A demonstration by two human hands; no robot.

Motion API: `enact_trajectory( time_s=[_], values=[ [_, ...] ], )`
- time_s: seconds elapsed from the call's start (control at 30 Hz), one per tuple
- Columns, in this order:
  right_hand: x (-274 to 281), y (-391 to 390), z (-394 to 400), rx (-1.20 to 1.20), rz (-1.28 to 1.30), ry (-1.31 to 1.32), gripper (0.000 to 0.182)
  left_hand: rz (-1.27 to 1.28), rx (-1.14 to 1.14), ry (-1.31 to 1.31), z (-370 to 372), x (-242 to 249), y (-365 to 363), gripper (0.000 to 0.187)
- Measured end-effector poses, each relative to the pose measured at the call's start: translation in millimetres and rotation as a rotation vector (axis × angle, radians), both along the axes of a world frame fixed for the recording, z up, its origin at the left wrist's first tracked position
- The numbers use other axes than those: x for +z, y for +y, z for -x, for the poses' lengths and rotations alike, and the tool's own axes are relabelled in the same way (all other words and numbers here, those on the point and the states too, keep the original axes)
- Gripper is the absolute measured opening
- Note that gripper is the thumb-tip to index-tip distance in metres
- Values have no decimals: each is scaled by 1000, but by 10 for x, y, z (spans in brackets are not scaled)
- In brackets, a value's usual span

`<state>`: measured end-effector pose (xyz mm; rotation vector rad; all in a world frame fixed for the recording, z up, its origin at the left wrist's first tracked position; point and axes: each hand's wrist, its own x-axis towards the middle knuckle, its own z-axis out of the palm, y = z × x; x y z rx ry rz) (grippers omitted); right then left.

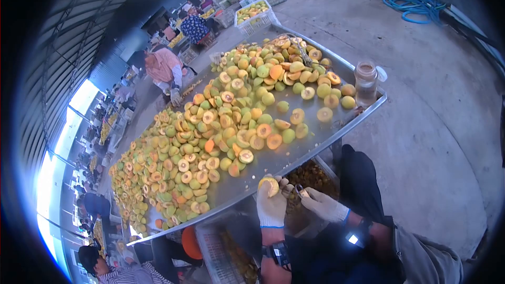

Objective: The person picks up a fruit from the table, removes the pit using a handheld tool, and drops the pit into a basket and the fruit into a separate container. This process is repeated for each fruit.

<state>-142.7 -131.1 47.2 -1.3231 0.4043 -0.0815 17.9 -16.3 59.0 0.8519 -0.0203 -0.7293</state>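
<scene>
My left hand (272,203), in a white glove, holds a halved yellow fruit (269,185) just below the near edge of the metal table (294,160). Close beside it on the right, my gloved right hand (322,204) is closed around a small tool (302,191) with a looped metal end, which points toward the fruit. Halved and whole green, yellow and orange fruits (189,147) lie heaped on the table. Beneath my hands, a container (315,179) holds small brown pieces.
A jar (366,84) stands at the table's right corner. A crate of fruit (254,14) is behind the table. Co-workers sit on the left side, one in a pink top (164,67). A plastic crate (216,257) stands below the near edge. Blue hose (415,6) lies on the floor.
</scene>
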Motion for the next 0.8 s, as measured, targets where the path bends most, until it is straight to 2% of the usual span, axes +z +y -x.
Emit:
enact_trajectory(
  time_s=[0.13,0.17,0.2,0.3,0.4,0.53,0.7,0.8],
  values=[
    [379,36,21,-24,87,-45,41,131,28,100,258,134,11,51],
    [474,19,13,10,195,9,42,180,38,139,299,173,-7,56],
    [521,27,7,42,304,61,44,122,55,115,341,198,-25,59],
    [491,121,-40,-48,395,48,43,-1,121,97,415,184,-87,53],
    [516,94,-77,6,462,86,47,-75,143,91,507,269,-132,51],
    [605,132,-98,-24,475,106,46,-111,164,71,577,325,-192,48],
    [614,147,-112,-46,504,102,56,-83,230,72,591,270,-229,43],
    [800,155,-72,-4,490,158,48,-124,252,126,598,318,-246,45]
  ],
)
